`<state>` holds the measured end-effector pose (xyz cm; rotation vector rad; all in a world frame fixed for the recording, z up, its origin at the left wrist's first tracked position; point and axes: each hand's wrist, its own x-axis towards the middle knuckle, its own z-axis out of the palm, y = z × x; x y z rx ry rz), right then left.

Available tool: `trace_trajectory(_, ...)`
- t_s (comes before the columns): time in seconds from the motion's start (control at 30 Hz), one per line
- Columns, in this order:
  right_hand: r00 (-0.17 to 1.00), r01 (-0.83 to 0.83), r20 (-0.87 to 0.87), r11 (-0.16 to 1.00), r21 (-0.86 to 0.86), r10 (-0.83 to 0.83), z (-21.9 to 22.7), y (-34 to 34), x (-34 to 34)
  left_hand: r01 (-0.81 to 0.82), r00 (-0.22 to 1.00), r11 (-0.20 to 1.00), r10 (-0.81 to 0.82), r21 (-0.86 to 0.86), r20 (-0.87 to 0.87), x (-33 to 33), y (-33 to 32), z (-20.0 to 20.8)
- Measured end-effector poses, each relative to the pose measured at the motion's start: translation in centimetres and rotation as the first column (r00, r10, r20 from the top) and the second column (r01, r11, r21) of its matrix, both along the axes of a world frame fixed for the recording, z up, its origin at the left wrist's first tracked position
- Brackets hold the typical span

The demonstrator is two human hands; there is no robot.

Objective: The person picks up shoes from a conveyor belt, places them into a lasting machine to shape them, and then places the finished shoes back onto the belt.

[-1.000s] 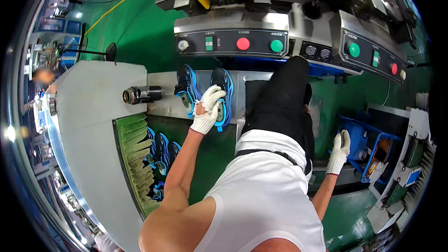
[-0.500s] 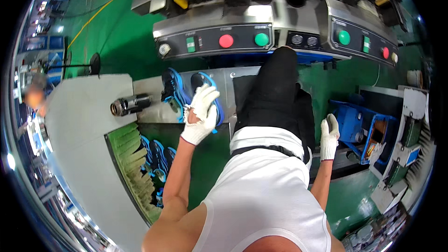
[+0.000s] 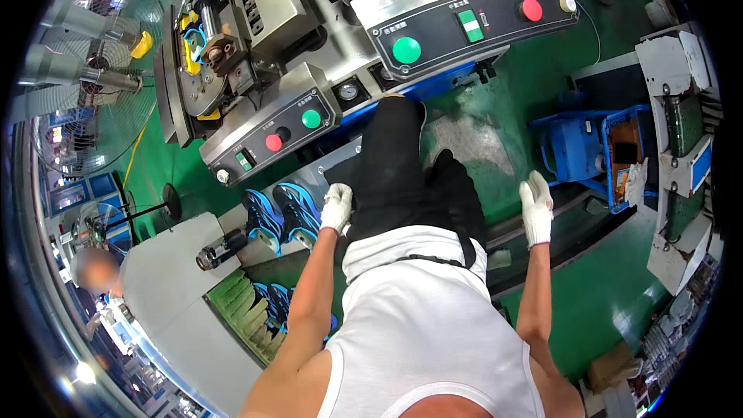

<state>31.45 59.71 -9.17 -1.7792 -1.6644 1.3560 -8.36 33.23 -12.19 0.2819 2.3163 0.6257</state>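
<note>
Two blue sports shoes (image 3: 280, 217) lie side by side on the grey machine shelf (image 3: 340, 166) in front of me. My left hand (image 3: 337, 207), in a white glove, hangs just right of them against my black trousers, off the shoes, with nothing in it. At my side, my gloved right hand (image 3: 536, 207) hangs over the green floor, fingers loose and empty.
A grey press machine with sloping control panels (image 3: 271, 128) carrying green and red buttons stands ahead. A black cylinder (image 3: 220, 249) and a rack of blue shoes (image 3: 267, 302) are at lower left. A blue crate (image 3: 592, 143) sits right. Fans and another person (image 3: 93, 271) are at far left.
My left hand has come off the blue shoe and drawn back to my thigh. My head has turned, so the machine now fills the upper view. My right hand still hangs.
</note>
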Motion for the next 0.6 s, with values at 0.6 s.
trace_trajectory(0.6,0.967,0.158,0.19,0.985,0.067,-0.168,12.4,10.0,10.3,0.286,0.876,0.913,-0.372,-0.292,-0.306,-1.4,0.4,2.5)
